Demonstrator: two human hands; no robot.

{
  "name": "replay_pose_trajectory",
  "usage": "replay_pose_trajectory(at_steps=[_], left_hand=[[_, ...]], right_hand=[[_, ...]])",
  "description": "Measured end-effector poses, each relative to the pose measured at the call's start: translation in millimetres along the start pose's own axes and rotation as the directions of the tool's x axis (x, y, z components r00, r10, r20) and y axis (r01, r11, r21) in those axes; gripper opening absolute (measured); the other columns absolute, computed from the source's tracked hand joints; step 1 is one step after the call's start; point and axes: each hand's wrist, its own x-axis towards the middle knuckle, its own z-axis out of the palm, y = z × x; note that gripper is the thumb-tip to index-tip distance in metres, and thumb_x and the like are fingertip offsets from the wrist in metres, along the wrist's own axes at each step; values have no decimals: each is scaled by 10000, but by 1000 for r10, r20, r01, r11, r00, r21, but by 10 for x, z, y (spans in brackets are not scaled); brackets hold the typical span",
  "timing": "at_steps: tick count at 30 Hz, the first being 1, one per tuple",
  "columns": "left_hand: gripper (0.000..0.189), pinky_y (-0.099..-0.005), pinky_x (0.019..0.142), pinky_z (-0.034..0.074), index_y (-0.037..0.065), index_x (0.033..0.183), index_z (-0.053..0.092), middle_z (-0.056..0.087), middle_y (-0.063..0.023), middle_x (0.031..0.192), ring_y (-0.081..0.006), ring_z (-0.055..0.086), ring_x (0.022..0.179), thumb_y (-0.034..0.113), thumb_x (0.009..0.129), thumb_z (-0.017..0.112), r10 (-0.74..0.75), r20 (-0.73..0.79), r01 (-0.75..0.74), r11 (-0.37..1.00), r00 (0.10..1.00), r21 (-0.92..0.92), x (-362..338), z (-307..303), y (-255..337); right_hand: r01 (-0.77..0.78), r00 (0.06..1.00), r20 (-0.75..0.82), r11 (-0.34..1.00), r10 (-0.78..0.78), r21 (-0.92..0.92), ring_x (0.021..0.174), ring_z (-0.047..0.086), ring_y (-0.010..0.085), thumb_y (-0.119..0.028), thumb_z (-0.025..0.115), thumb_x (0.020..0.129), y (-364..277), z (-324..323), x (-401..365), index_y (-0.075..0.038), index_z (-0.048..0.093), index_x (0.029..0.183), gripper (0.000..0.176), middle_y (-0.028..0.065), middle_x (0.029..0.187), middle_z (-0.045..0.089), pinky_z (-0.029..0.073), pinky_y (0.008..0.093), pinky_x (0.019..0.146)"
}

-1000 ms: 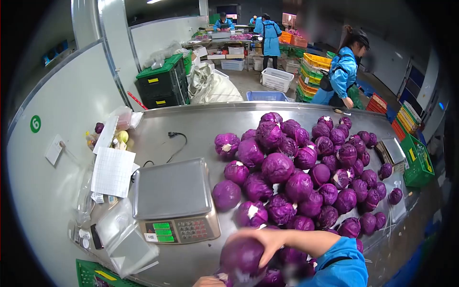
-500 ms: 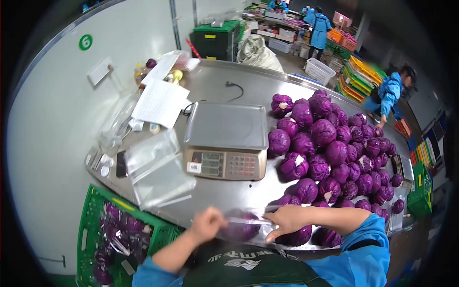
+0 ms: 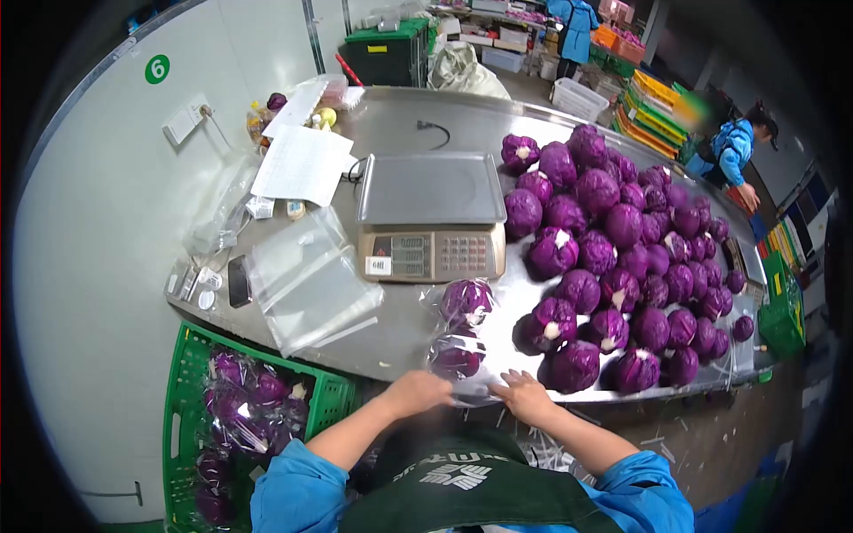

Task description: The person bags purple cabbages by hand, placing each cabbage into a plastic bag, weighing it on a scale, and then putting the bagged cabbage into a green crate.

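Two purple cabbages, a farther one (image 3: 466,302) and a nearer one (image 3: 457,357), lie one behind the other inside a clear plastic bag (image 3: 442,331) at the table's front edge. My left hand (image 3: 418,393) is closed at the near left end of this bag. On the right, my right hand (image 3: 526,397) has its fingers closed on the bag's near edge. The film between my hands is hard to make out. A large heap of loose purple cabbages (image 3: 625,226) is just right of the bag.
A weighing scale (image 3: 433,218) stands behind the bag. Flat clear bags (image 3: 311,289), a phone (image 3: 239,281) and paper sheets (image 3: 302,164) lie to the left. Below left, a green crate (image 3: 180,391) holds bagged cabbages. A co-worker (image 3: 734,151) stands at the far right.
The bag with the cabbages now rests upright in view behind my hands, which have drawn back to the table edge. My right hand has left the heap's side. The view has shifted; the co-worker's hand has withdrawn.
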Motion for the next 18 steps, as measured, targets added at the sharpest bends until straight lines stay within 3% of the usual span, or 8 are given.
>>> replay_pose_trajectory(at_steps=[2,3,5,8,11,14,16,18], left_hand=[[204,-374,567,433,99,752,515,518,-82,634,-242,553,618,272,766,621,-26,-12,23,980,1000,-198,-290,127,214],[186,-350,574,432,84,747,510,505,-66,623,-211,539,607,222,765,633,-305,-100,243,885,947,-398,-405,177,332],[177,-275,603,427,24,807,506,485,-14,622,-126,495,611,110,752,650,-842,-119,447,393,526,-804,-515,261,455],[359,-240,525,422,-35,1011,475,561,-45,686,-113,513,576,153,762,653,-777,-411,615,628,476,-477,-589,639,226],[312,-244,527,455,-59,1053,527,633,-124,797,-140,594,664,116,796,555,-704,501,698,-10,504,-716,-672,607,178],[261,-248,574,468,-66,1018,550,623,-139,790,-158,584,622,121,850,478,-620,554,618,-137,556,-774,-675,497,235],[261,-258,620,487,-45,977,593,636,-131,810,-164,604,668,148,854,468,-624,553,647,-96,553,-756,-717,466,273],[247,-269,669,493,-9,978,616,650,-108,836,-164,617,718,151,844,482,-664,406,776,500,628,-384,-698,193,391]], right_hand=[[52,993,-105,998,-50,22,1012,534,299,-146,561,741,-184,128,-233,-119,592,1008,270,125,1040,572,403,402,886],[31,987,-159,993,-13,114,960,555,270,-137,571,727,-277,112,-334,-121,606,936,213,104,978,591,424,383,835],[-25,983,-176,987,53,159,815,591,225,-138,621,669,-391,97,-524,-119,627,777,109,53,819,613,463,343,708],[-136,990,51,968,128,211,681,603,223,-205,605,722,-536,-18,-702,-110,622,694,100,61,700,607,476,340,559],[-129,984,-76,940,160,315,652,597,224,-179,632,715,-813,-141,-601,-102,634,722,78,62,689,600,477,344,539],[-97,853,-423,888,307,449,650,588,230,-116,669,685,-1051,-142,-203,-78,636,746,79,57,693,591,477,329,568],[-45,828,-474,879,299,475,651,584,237,-100,666,687,-1170,-131,65,-62,630,736,73,57,701,587,473,326,581],[-42,816,-482,863,320,503,658,587,244,-95,663,688,-1305,-251,238,-61,633,735,65,65,704,589,475,332,586]])
